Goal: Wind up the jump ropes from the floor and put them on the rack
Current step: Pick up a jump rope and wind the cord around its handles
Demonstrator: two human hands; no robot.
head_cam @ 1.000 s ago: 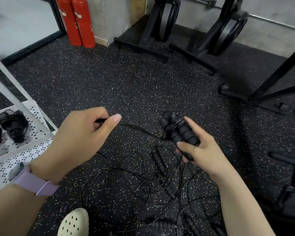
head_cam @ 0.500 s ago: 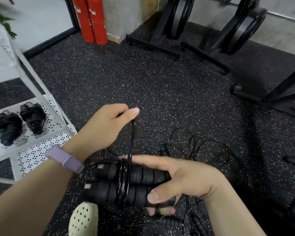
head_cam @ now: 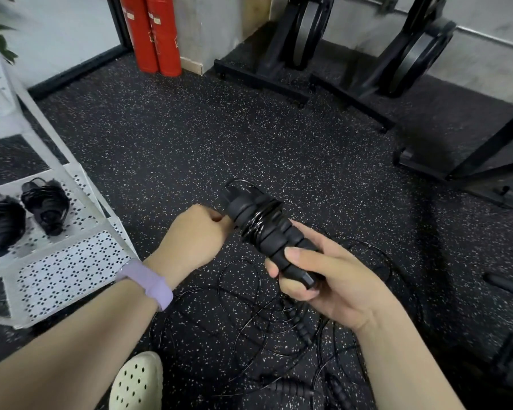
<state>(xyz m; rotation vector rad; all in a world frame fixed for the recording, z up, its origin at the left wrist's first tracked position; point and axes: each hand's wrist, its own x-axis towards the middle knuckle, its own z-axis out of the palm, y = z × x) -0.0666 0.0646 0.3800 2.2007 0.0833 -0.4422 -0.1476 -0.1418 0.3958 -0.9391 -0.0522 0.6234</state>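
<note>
My right hand [head_cam: 329, 279] grips the lower end of a pair of black ribbed jump-rope handles [head_cam: 261, 226] held side by side, with thin black cord wound around their middle. My left hand [head_cam: 194, 235] is curled beside the handles' upper end, its fingertips hidden behind them, so what it holds is unclear. Below my hands, loose black ropes [head_cam: 249, 318] lie tangled on the speckled floor, with more handles [head_cam: 290, 389] near the bottom edge. On the white perforated rack [head_cam: 68, 261] at the left lie two wound rope bundles [head_cam: 46, 205].
Two red cylinders [head_cam: 154, 34] stand at the back wall. Black machine frames with flywheels [head_cam: 305, 22] line the far side, and more black equipment legs [head_cam: 483, 155] stand at the right. A white clog [head_cam: 137, 383] shows at the bottom.
The bundle has risen and turned from lying crosswise to pointing up and away. My left hand dropped from above the handles to their left side, with the cord no longer stretched upward.
</note>
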